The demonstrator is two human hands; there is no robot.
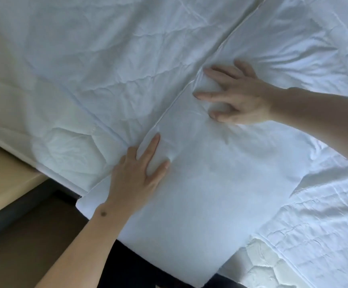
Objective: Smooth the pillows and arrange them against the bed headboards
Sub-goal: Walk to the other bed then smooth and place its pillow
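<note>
A white pillow (200,194) lies flat on the bed, its near end hanging over the mattress edge toward me. My left hand (142,173) presses flat on the pillow's left side, fingers spread, near its piped seam. My right hand (237,94) presses on the pillow's far end with fingers spread and denting the fabric. A second white pillow (306,38) lies beyond, at the upper right, wrinkled. No headboard is in view.
A creased white quilted duvet (86,69) covers the bed on the left. A rumpled sheet (324,225) and bare quilted mattress corner (266,265) show at the lower right. A beige bed base (0,179) and dark floor (23,246) lie at the lower left.
</note>
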